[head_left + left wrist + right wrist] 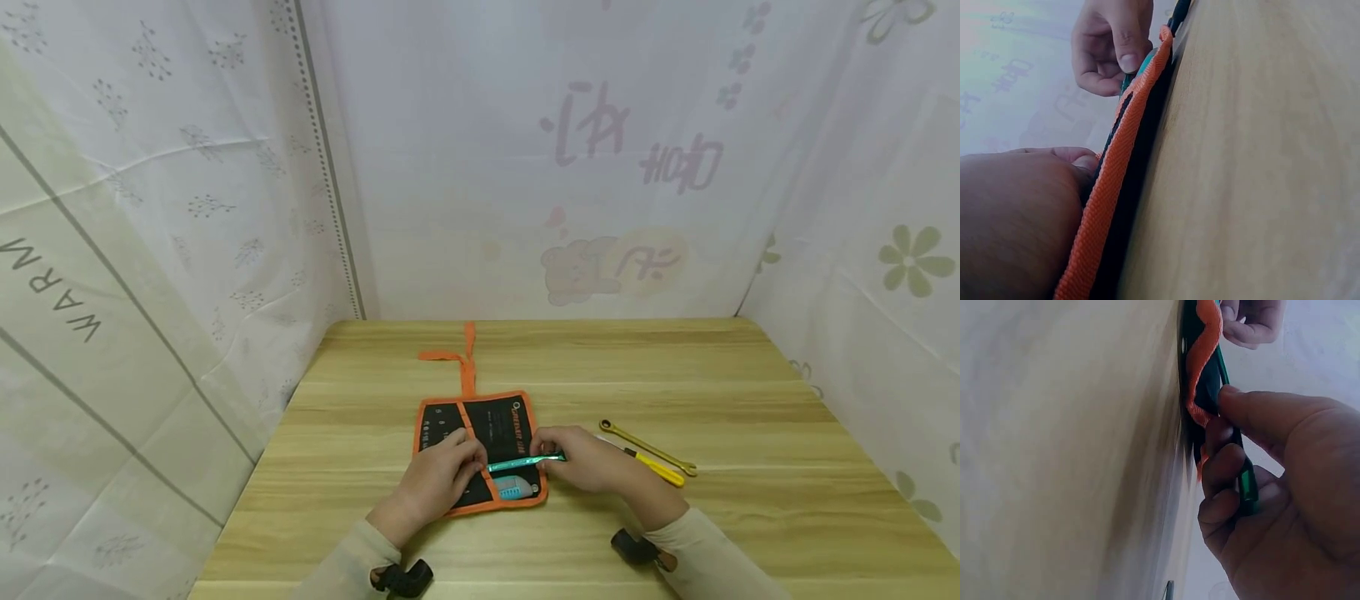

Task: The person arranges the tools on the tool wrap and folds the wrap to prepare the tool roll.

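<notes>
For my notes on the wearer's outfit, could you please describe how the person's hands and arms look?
The left hand and right hand are ungloved. The arms wear long, plain cream fabric sleeves, and a black, curved device sits near each wrist.

Tool pouch (491,423): black fabric, orange edging, orange lettering on the right-hand panel; spread open on the tabletop (345,450), turned slightly askew, its orange ties (468,379) extending from the far edge. An orange band (466,417) divides the panels; the left hand (444,472) grips the pouch at this band. Green tool (517,463): slim, straight, glossy metallic finish; lying across the right-hand panel, left end at the band, right end held in the right hand (583,460). Depth of insertion, if any, cannot be determined.
</notes>
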Available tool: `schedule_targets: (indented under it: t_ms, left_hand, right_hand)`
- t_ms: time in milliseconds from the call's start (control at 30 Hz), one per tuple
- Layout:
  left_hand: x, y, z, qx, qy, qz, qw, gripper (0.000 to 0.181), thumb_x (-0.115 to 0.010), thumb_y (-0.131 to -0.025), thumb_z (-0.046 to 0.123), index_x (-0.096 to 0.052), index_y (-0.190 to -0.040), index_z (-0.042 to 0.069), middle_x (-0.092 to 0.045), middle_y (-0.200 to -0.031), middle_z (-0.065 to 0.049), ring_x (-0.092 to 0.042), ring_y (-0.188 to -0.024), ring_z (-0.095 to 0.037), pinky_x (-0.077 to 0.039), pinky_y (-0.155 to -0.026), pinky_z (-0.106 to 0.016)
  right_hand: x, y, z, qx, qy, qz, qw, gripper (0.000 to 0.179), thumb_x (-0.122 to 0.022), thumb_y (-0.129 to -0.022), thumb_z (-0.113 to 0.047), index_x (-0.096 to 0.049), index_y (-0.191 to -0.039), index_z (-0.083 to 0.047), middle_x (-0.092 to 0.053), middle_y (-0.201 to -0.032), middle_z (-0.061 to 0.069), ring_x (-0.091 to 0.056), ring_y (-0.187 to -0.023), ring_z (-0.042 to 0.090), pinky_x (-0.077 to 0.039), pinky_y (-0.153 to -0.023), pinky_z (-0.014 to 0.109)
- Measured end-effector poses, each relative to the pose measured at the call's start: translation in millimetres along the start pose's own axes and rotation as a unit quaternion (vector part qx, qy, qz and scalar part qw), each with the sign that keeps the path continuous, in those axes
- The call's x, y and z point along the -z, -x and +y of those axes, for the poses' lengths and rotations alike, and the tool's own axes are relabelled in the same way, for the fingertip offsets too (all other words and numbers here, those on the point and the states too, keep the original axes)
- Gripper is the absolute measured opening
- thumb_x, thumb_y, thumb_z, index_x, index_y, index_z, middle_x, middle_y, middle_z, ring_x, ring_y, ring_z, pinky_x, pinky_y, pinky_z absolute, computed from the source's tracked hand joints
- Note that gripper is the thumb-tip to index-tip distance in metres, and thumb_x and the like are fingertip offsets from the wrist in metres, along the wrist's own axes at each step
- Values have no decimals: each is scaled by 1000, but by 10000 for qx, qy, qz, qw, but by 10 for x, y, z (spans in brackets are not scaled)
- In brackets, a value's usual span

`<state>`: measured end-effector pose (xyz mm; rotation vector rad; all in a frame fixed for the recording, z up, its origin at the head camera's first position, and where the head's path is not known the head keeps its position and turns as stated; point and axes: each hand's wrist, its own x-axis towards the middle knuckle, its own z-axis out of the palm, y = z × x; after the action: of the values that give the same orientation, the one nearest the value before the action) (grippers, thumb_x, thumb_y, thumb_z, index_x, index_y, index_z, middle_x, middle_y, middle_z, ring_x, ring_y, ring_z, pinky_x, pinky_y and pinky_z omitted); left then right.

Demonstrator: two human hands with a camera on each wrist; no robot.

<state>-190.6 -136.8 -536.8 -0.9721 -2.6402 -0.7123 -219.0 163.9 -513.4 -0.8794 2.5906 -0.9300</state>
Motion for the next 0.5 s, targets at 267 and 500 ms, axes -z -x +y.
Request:
schedule_targets:
  t_ms: [267, 500]
  left_hand:
    - [9, 4, 5, 155, 101, -135, 9997, 10, -69, -104, 21, -65, -102, 30, -48, -92, 17, -45, -67, 2, -43, -59, -20]
    - [9, -2, 11, 179, 133, -131, 9997, 10, -69, -104, 22, -65, -100, 30, -47, -89, 17, -44, -66, 2, -41, -57, -20]
  right_hand:
    - [4, 25, -33, -29, 275, -114, 9996, 26, -79, -95, -11, -68, -109, -29, -61, -91, -16, -59, -82, 6, -52, -71, 30]
    - [27, 104, -33, -20, 1087, 209, 9939, 24, -81, -88, -7, -66, -95, -24, -57, -89, -15, -55, -79, 5, -52, -71, 29]
